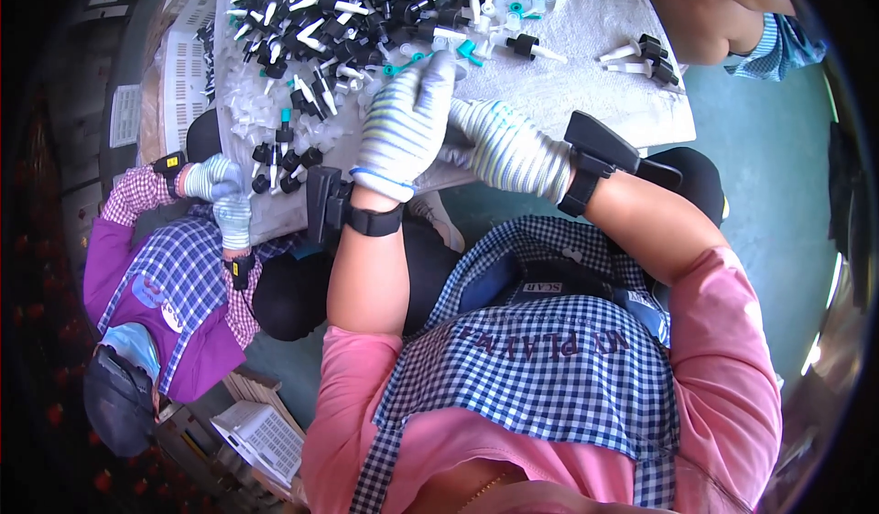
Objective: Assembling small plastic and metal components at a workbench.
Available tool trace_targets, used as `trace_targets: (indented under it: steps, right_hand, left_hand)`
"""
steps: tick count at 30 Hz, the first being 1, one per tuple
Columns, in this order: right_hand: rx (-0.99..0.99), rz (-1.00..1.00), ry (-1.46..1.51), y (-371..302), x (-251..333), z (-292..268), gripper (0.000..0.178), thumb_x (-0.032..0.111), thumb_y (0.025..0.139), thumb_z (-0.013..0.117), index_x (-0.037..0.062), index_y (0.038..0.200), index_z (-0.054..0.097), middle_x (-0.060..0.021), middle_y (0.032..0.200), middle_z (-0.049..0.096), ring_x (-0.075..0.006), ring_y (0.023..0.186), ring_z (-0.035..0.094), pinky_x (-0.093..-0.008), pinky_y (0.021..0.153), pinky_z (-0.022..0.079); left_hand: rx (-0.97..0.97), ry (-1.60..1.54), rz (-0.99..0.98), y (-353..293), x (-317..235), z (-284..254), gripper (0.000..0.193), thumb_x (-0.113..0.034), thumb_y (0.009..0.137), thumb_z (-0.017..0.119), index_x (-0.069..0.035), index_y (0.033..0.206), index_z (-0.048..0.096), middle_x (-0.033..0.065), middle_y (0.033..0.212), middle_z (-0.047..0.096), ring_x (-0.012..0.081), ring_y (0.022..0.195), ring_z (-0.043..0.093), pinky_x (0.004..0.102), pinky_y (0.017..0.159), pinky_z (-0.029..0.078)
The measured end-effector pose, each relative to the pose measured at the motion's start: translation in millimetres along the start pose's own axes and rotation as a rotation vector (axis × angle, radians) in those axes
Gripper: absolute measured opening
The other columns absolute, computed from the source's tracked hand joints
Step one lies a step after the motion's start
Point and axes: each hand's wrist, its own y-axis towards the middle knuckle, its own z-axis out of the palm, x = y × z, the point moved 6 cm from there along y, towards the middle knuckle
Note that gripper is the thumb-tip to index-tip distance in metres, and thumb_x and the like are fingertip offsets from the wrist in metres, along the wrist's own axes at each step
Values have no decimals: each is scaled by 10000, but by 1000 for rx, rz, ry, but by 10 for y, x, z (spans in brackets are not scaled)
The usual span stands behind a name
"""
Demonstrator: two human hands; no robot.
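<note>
My left hand (403, 129), in a striped knit glove, is closed at the near edge of the white table (586, 107), its fingers pressed together and pointing away from me. Right beside it, my right hand (517, 148) in a matching glove curls shut, its fingertips partly hidden behind the left. Anything between the two hands is covered by the gloves. Just beyond them lies a big heap of black dispenser caps with white nozzles (339, 10). Translucent plastic pieces (256, 107) and small teal pieces (469, 52) are scattered around the heap.
A co-worker in purple (206, 340) sits at the left, gloved hands together by the table. Another person's bare arm and knee (710, 10) show at the far right. A few caps (645, 61) lie apart near the right edge. White crates (261, 436) stand at lower left.
</note>
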Motion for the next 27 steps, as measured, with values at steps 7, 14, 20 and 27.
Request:
trace_targets:
  steps: [7,14,20,27]
  right_hand:
    - [-59,-17,-141,-135,-274,39,218,148,837,677,33,1021,672,-206,915,695,-408,862,663,-467,742,535]
    - [-110,-187,-247,-216,-274,85,183,136,821,635,32,959,694,-201,852,683,-414,810,644,-484,707,516]
    - [-70,-106,-266,-222,-60,58,226,131,810,661,36,1014,688,-218,905,688,-417,855,654,-480,731,526]
    - [-50,-215,-180,-72,11,102,353,81,800,692,72,1150,646,-203,992,689,-414,895,659,-462,771,537]
  left_hand:
    - [144,472,200,-97,-358,229,482,-416,979,547,-10,1231,604,213,907,682,377,784,664,454,705,520]
    - [8,396,117,-128,-386,247,556,-515,991,485,-8,910,697,228,780,672,402,775,664,473,683,501]
    - [-100,400,199,-174,-433,181,507,-489,992,503,-31,903,700,215,775,674,393,754,664,467,680,502]
    - [-83,131,128,-221,-97,87,385,-343,1021,493,-21,1023,705,163,855,711,328,767,684,413,721,521]
